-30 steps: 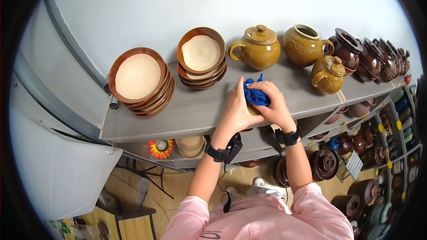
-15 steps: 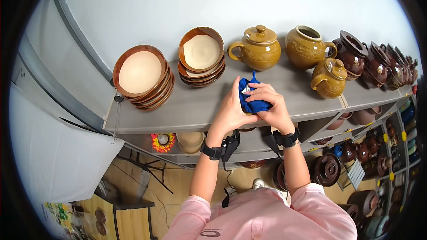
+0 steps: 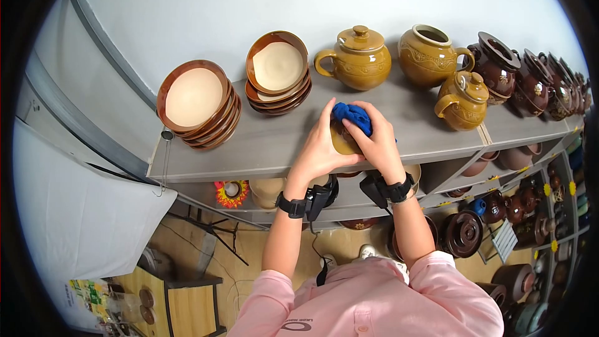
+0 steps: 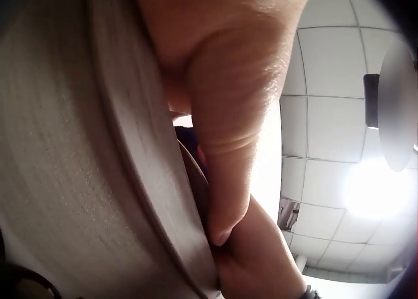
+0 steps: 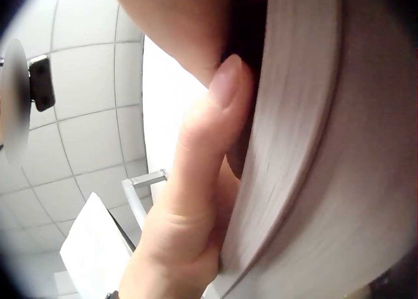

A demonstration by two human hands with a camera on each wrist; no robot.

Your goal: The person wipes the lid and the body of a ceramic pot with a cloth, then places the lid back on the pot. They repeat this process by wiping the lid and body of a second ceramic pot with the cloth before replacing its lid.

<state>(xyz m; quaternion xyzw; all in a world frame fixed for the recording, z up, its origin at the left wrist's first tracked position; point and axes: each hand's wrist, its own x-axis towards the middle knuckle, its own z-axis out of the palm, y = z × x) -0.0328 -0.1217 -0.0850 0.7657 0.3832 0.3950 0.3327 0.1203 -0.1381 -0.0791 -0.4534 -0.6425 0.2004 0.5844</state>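
Over the front of the grey shelf [image 3: 262,150], a round mustard-glazed ceramic piece [image 3: 343,142] sits between both hands, mostly hidden by them. My left hand [image 3: 317,150] holds its left side, thumb running along the near side. My right hand [image 3: 380,145] grips a bunched blue cloth [image 3: 355,118] against its top, thumb pressed on the cloth. In the left wrist view the left thumb [image 4: 225,129] reaches toward the other hand beside the shelf edge. The right wrist view has the right thumb [image 5: 202,149] close to that edge; the ceramic piece is mostly hidden there.
Two stacks of brown-rimmed bowls [image 3: 193,97] [image 3: 279,68] stand at left. Behind the hands are a lidded mustard teapot [image 3: 363,62], an open pot [image 3: 427,59] and a smaller teapot [image 3: 463,103]. Several dark brown jars [image 3: 496,72] continue right. A small strainer [image 3: 166,135] hangs at the left end.
The blue cloth, spread wider with a white tag showing half a second ago, is now bunched tighter. More of the mustard glaze shows, and the right thumb has moved up onto the cloth.
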